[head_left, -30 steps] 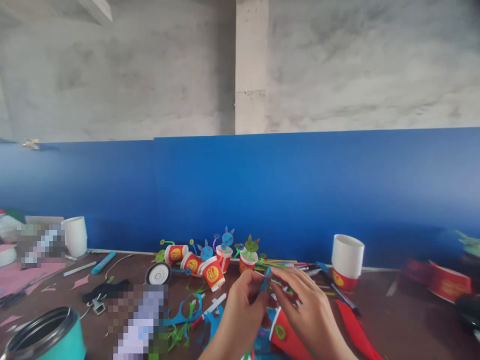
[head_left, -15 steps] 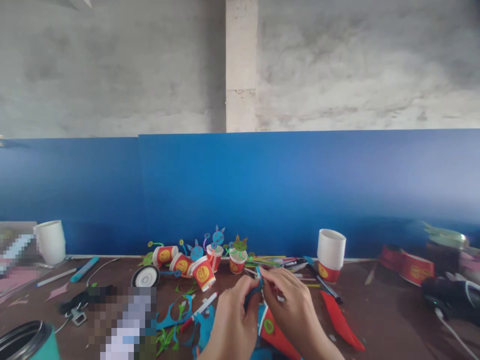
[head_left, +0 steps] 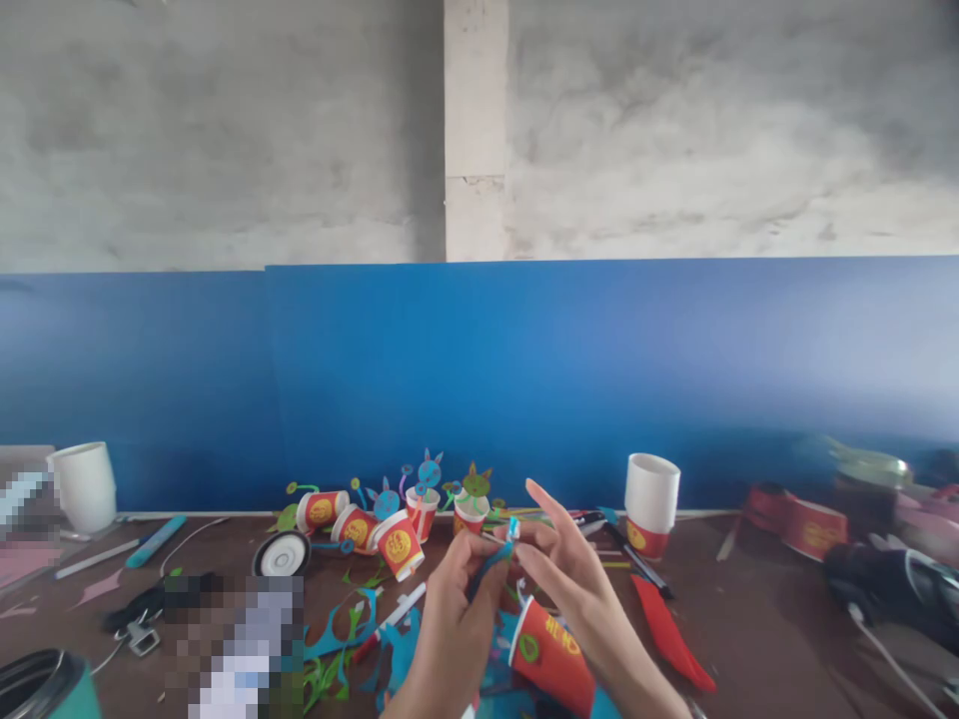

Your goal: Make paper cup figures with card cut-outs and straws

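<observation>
My left hand [head_left: 461, 609] is closed on a small blue piece [head_left: 512, 529] at the lower middle, its thumb and fingers pinched together. Close on its right is my right hand [head_left: 580, 579], the index finger raised and the other fingers bent beside the blue piece. A red paper cup [head_left: 558, 664] with a green ring on it lies tilted below my right hand. Blue paper scraps [head_left: 401, 649] lie under and left of my hands. Behind them a small red and white cup [head_left: 471, 516] holds a green animal-head cutout [head_left: 478, 481].
Several small decorated cups [head_left: 400, 546] stand or lie at the back. Stacked white cups [head_left: 653, 489] and a red strip [head_left: 674, 634] are on the right. Markers [head_left: 156, 542], a round lid [head_left: 282, 555] and a teal container [head_left: 75, 689] are on the left.
My right hand has opened somewhat, its index finger now lifted away from the blue piece. More of the red cup below shows. The view has shifted slightly to the right.
</observation>
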Available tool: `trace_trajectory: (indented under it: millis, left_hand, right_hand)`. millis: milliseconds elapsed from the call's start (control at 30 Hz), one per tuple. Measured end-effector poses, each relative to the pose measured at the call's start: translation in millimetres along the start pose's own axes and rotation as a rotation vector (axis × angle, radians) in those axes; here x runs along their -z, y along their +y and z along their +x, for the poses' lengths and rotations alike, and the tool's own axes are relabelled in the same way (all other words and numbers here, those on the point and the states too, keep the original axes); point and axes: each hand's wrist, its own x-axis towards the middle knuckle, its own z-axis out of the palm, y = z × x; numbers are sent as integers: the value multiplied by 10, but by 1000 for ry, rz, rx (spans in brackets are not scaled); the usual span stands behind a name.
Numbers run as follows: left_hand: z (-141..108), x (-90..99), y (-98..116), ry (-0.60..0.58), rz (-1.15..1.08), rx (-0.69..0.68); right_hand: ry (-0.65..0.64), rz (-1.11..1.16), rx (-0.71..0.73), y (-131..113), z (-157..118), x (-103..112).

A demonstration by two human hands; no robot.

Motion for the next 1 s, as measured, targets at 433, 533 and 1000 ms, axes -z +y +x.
trace_trajectory:
  millis: [433,533,1000]
  left_hand:
    - [50,241,74,95,599,-357]
    - [91,271,78,47,591,-341]
    - [58,314,196,-28,638,-461]
  right_hand:
    - [-49,-460,42,4,-35,-75]
    - [-102,-440,46,3,-63,-93]
    - [-240,-87,-48,-57,-63,-102]
